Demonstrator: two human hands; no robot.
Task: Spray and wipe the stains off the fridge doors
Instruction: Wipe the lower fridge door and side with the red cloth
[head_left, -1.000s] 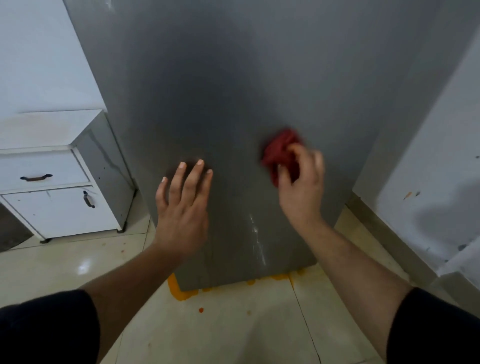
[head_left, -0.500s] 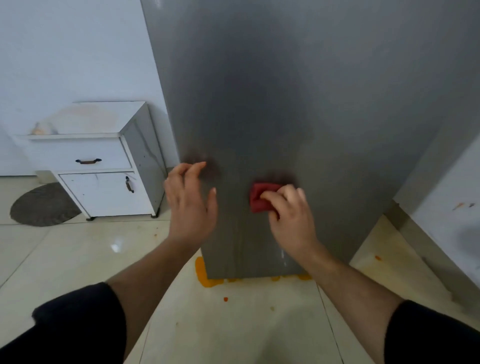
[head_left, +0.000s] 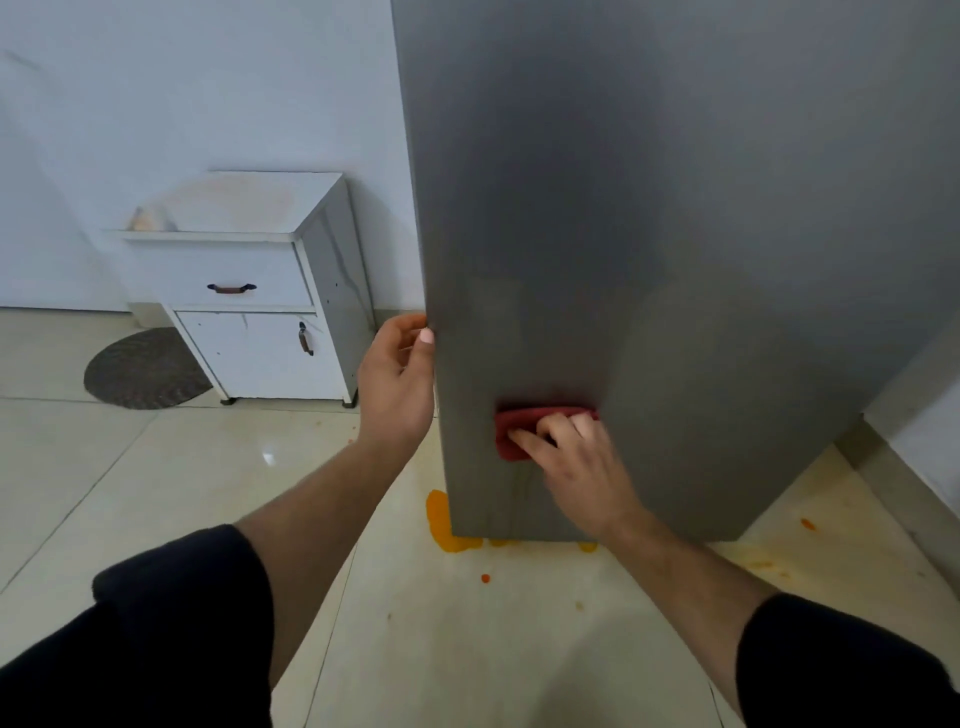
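Note:
The grey fridge door (head_left: 649, 234) fills the right half of the head view and reaches down to the floor. A red cloth (head_left: 511, 427) lies flat against its lower part. My right hand (head_left: 576, 462) presses the cloth to the door, fingers spread over it and pointing left. My left hand (head_left: 397, 382) grips the door's left edge, thumb on the front face and fingers curled round the side. No spray bottle is in view.
A white cabinet (head_left: 249, 291) with a drawer and a door stands left of the fridge against the wall. A dark round mat (head_left: 140, 369) lies beside it. Orange spill marks (head_left: 447, 525) stain the tiled floor at the fridge's base. A white wall stands at the right.
My right hand has dragged the red cloth down and leftward on the door. My left hand left the door's face and now grips its left edge. My view has shifted left.

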